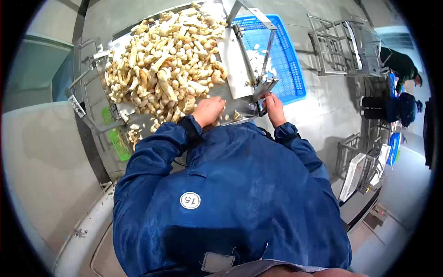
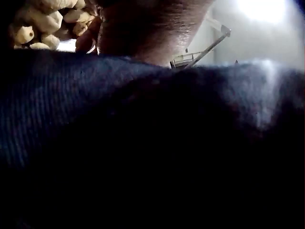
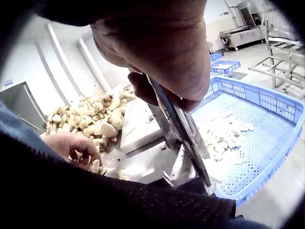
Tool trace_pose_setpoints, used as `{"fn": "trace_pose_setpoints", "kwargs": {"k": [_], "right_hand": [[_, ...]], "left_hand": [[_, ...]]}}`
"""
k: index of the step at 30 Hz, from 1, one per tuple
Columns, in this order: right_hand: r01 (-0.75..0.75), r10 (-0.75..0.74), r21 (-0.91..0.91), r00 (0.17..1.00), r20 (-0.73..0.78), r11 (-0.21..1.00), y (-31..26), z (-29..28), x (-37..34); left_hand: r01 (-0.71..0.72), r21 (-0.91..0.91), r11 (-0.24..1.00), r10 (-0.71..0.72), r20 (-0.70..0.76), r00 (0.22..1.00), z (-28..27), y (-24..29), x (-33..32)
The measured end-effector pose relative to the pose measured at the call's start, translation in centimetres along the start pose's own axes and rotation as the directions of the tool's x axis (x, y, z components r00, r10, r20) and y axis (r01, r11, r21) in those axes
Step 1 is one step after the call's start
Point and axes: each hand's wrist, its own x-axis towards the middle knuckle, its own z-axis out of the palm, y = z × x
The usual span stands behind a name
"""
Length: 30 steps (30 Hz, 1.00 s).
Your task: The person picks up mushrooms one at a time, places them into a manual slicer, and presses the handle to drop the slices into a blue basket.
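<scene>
Head view: king oyster mushrooms (image 1: 170,60), heaped left of lever slicer (image 1: 265,86); slicer gripped by right hand's (image 1: 275,111) fingers; left hand (image 1: 209,111) left of slicer, finger hold indiscernible; cuts possible if fingertips are misplaced.

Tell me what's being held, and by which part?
The right hand grips a metal bar by one end. Whether the left hand holds anything, I can't tell.
</scene>
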Motion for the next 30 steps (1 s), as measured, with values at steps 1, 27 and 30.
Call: {"fn": "trace_pose_setpoints", "kwargs": {"k": [1, 27, 30], "right_hand": [[-0.029, 0.029, 0.027, 0.999, -0.015, 0.999, -0.9, 0.2, -0.3], [0.099, -0.105, 0.036, 0.956, 0.274, 0.994, 0.8, -1.8, 0.7], [0.133, -0.135, 0.028, 0.949, 0.283, 0.991, 0.4, -2.1, 0.7]], "left_hand": [[0.052, -0.074, 0.996, -0.052, 0.000, 0.999, -0.7, 0.1, 0.2], [0.192, -0.957, 0.216, -0.696, -0.013, 0.718, 0.9, -1.4, 19.6], [0.162, -0.944, 0.288, -0.706, -0.095, 0.702, 0.9, -2.3, 20.9]]}}
